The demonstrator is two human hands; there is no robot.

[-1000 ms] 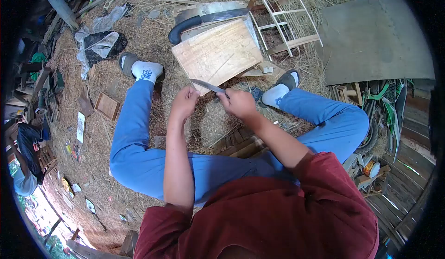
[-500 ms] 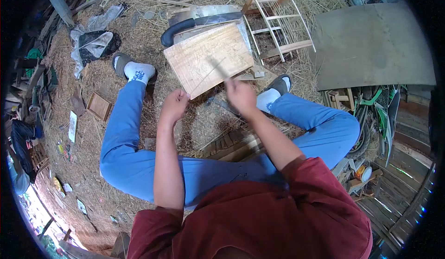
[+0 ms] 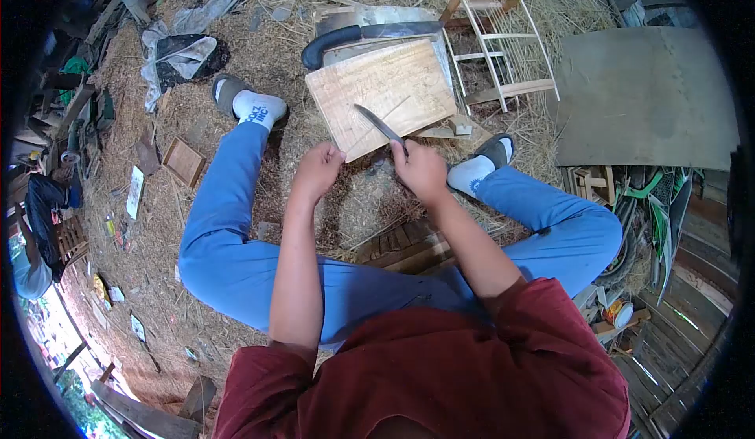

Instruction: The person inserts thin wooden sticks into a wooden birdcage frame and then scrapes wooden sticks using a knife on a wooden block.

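The left hand [image 3: 318, 170] has its fingers closed, with the thumb and fingertips pinched on one end of a thin, straight, pale stick [image 3: 362, 138]. The stick slants up and away from that hand, over the near corner of a flat, pale tan wooden board [image 3: 409, 77]. The right hand [image 3: 421, 172] has its fingers curled tight around the handle of a small knife with a narrow, dark grey metal blade [image 3: 376, 120]. The blade points up and to the left, over the board. The stick is so thin that it is hard to tell if the blade touches it.

The board has four straight sides and smooth wood with soft grain lines. Just past it lies a big knife with a long, dull metal blade and a fat, bent black handle [image 3: 330, 44]. To the right, on dry yellow straw [image 3: 543, 14], is a light wooden frame [image 3: 510, 89] made of skinny bars, a bit like a little ladder. Further right is a wide, flat, grey-green sheet [image 3: 645, 101].

By the left leg, in blue cloth trousers [image 3: 228, 195], sits a small, shallow brown wooden box [image 3: 183, 161]. The ground [image 3: 228, 305] is brown and rough, with crumbly bits all over.
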